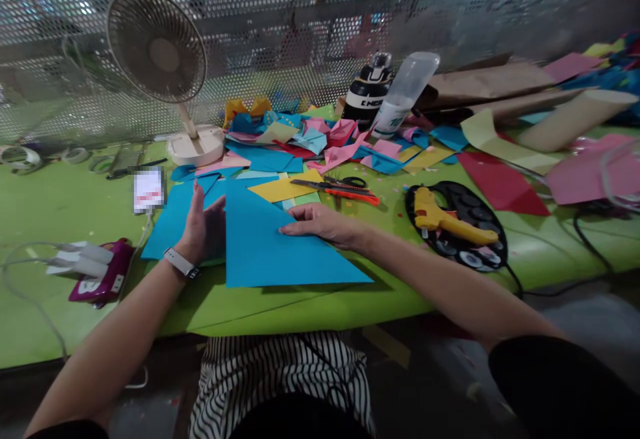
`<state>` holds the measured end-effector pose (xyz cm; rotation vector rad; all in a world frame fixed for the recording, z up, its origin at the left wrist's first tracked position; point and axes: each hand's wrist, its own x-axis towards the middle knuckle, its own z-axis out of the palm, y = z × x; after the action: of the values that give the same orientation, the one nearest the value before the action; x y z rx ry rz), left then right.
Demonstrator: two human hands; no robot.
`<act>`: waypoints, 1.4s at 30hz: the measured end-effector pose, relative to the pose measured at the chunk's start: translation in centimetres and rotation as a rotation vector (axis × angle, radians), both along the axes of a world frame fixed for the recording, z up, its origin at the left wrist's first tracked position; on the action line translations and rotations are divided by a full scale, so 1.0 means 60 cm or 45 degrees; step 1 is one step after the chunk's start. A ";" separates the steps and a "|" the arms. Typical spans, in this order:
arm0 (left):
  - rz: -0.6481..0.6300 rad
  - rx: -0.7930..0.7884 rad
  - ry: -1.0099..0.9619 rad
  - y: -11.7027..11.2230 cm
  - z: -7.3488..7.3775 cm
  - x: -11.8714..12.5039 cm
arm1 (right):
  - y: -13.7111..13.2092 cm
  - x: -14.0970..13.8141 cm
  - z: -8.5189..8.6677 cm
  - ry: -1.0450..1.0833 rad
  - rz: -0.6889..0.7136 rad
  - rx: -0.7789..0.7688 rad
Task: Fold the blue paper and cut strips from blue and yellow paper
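Note:
A triangular piece of blue paper, straight along its left and lower edges, is held up over the green table. My right hand pinches its slanted edge between thumb and fingers. Beside the paper's left edge is my left hand, thumb up and apart from the fingers, the palm facing the paper; its fingertips are partly hidden behind the sheet. Under and behind the left hand lie more blue sheets. Just beyond the right hand are a yellow paper, an orange utility knife and black scissors.
A yellow glue gun rests on a black palette at the right. Coloured paper scraps, two bottles and a fan stand or lie at the back. Left are a phone and a purple power strip with cables.

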<state>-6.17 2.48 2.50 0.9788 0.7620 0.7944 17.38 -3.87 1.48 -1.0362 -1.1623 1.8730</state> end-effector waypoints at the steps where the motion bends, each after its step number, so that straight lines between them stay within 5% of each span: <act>1: 0.041 -0.013 0.042 0.000 -0.003 0.000 | 0.000 0.000 0.000 -0.048 -0.014 0.058; 5: 0.183 0.017 0.241 -0.004 -0.014 0.004 | 0.000 -0.005 0.001 -0.169 -0.003 0.195; 13: 0.074 0.184 0.221 -0.013 -0.004 0.008 | -0.003 -0.007 0.004 -0.238 0.224 0.308; 19: 0.045 0.340 0.293 -0.011 -0.006 0.009 | -0.008 -0.017 0.000 -0.307 0.234 0.367; 22: 0.250 0.704 0.420 -0.009 0.001 0.000 | 0.003 -0.016 -0.011 -0.206 -0.086 0.323; 25: 0.410 1.495 0.688 -0.019 0.011 -0.004 | 0.015 -0.015 -0.018 -0.067 -0.489 0.167; 27: 0.263 2.026 0.893 -0.035 0.014 0.001 | 0.017 -0.016 -0.018 0.005 -0.566 0.056; 29: 0.046 2.320 1.056 -0.053 0.013 0.013 | 0.015 -0.020 -0.017 0.056 -0.552 -0.012; 32: -0.111 2.439 1.223 -0.068 0.007 0.027 | 0.011 -0.028 -0.014 0.100 -0.516 -0.075; 37: -0.195 2.311 1.277 -0.055 -0.003 0.015 | -0.004 -0.029 -0.017 -0.054 -0.305 -0.136; 39: -0.190 2.321 1.313 -0.050 -0.009 0.006 | -0.021 -0.027 -0.016 -0.314 -0.142 0.080; 42: -0.208 2.363 1.312 -0.050 -0.021 0.000 | -0.043 -0.028 -0.013 -0.867 -0.091 0.954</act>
<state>-6.16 -0.51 1.23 3.2261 0.5920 0.6801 15.68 -6.48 0.68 -1.2475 -1.9655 0.8608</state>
